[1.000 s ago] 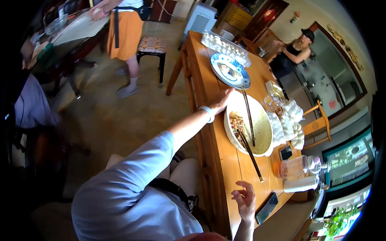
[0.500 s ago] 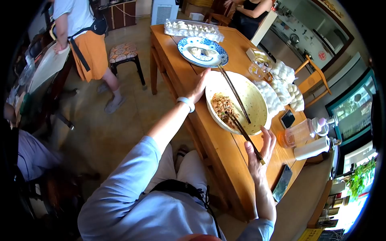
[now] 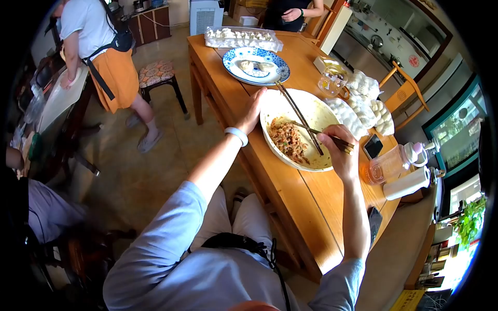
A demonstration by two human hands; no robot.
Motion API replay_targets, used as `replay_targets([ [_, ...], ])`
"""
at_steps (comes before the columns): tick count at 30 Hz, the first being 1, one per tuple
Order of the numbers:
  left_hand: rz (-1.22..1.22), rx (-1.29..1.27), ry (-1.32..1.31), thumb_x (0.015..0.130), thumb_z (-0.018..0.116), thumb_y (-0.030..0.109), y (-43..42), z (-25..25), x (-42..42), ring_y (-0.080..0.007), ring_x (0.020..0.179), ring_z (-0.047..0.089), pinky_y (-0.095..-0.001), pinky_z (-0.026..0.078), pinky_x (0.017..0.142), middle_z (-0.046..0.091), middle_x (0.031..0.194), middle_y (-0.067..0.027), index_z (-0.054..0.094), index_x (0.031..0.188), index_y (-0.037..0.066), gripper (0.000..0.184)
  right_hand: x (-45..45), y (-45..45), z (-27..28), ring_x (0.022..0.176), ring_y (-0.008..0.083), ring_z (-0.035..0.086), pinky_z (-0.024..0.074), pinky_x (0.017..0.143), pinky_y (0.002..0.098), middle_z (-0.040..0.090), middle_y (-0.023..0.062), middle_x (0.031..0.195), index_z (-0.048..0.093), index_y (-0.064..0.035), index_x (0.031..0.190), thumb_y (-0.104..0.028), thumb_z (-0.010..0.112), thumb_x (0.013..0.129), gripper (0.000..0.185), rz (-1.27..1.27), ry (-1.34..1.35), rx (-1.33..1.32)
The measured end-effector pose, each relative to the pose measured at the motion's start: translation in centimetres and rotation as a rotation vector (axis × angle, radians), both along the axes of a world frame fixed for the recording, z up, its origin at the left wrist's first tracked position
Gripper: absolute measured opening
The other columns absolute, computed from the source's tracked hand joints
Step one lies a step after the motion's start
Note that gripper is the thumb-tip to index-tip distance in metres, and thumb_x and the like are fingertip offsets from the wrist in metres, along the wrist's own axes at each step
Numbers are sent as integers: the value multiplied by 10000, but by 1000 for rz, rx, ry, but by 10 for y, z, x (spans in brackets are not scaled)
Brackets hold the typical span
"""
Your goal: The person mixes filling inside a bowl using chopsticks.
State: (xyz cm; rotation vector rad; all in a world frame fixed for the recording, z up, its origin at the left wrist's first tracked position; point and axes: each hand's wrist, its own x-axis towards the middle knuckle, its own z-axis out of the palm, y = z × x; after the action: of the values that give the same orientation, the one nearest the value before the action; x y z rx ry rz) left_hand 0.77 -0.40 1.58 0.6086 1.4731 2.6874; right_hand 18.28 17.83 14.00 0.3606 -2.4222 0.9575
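A large white bowl (image 3: 328,115) of minced filling (image 3: 288,139) stands on the wooden table before me. My left hand (image 3: 251,111), with a pale band at the wrist, holds the bowl's left rim, its fingers partly hidden along the outside. My right hand (image 3: 343,155) is closed around dark chopsticks (image 3: 316,129) at the bowl's right side, their tips reaching over the filling. Another pair of chopsticks (image 3: 291,103) rests across the far rim, slanting down into the bowl. Just beyond is a blue-patterned plate (image 3: 234,66) with a few dumplings (image 3: 257,67) on it.
A clear tray of dumplings (image 3: 241,37) sits at the table's far end. To the right are a glass mug (image 3: 332,83), bagged white balls (image 3: 363,111), phones (image 3: 373,146), a bottle (image 3: 386,166) and a paper roll (image 3: 407,184). Two people (image 3: 98,46) stand farther off.
My right hand has moved up and forward over the bowl's right rim, and its chopsticks now lie flatter across the bowl. My left hand stays at the rim.
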Motion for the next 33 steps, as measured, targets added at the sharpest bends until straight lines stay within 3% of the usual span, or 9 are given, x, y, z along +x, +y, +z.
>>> replay_targets([
  [5,41,-18,-17,907,415,413,-1,6,9,-136,927,528,-268,384,849,588,988,-77,545,1039,0,453,0,-2,-1,699,170,593,454,637,291,629,97,782,637,-15,874,-167,669,779,182,-37,-187,-107],
  [10,-23,-9,-8,903,417,414,0,-9,-6,-139,929,527,-265,382,846,586,985,-75,549,1040,-3,459,30,9,30,721,142,572,445,671,271,630,76,778,648,-2,858,-184,659,797,192,161,-262,-21],
  [13,-20,25,-44,905,420,405,1,-5,-1,-135,901,529,-259,388,832,586,963,-67,556,1018,-3,444,30,26,39,721,119,563,447,672,256,632,54,763,649,11,845,-158,651,802,174,145,-315,-222],
  [14,-59,6,-30,906,422,402,0,-11,-7,-135,905,525,-260,387,836,584,967,-69,553,1021,-1,439,25,23,38,711,118,566,450,673,250,628,52,746,650,9,832,-163,654,802,174,78,-311,-327],
  [20,-126,40,-26,903,426,424,-1,-13,-11,-159,1051,489,-283,347,924,538,1125,-92,495,1129,-8,493,-25,11,-5,659,109,553,443,638,254,647,59,726,664,-24,870,-227,665,797,216,101,-164,-267],
  [24,-114,43,-65,896,436,432,-1,-16,-13,-161,1094,455,-290,317,951,517,1156,-91,482,1146,-4,505,-20,5,0,638,102,531,443,615,258,639,51,709,663,-22,871,-237,660,802,226,117,-178,-152],
  [28,-130,15,-58,900,430,424,-3,-14,-10,-160,1068,473,-280,328,938,526,1145,-92,489,1139,-13,501,-4,18,19,703,117,578,472,654,260,646,61,738,651,22,885,-262,656,805,295,234,-370,-299],
  [29,-135,15,-52,901,430,422,-4,-14,-12,-159,1065,475,-279,331,935,529,1143,-92,490,1139,-14,501,-5,23,18,731,127,594,480,683,263,649,79,752,647,33,895,-252,667,796,303,261,-358,-411],
  [33,-106,54,-49,907,421,414,-2,-16,-11,-154,1053,485,-281,348,923,533,1139,-91,490,1141,-18,496,-23,21,6,717,117,585,473,674,269,653,65,768,656,4,898,-229,674,792,257,149,-255,-355],
])
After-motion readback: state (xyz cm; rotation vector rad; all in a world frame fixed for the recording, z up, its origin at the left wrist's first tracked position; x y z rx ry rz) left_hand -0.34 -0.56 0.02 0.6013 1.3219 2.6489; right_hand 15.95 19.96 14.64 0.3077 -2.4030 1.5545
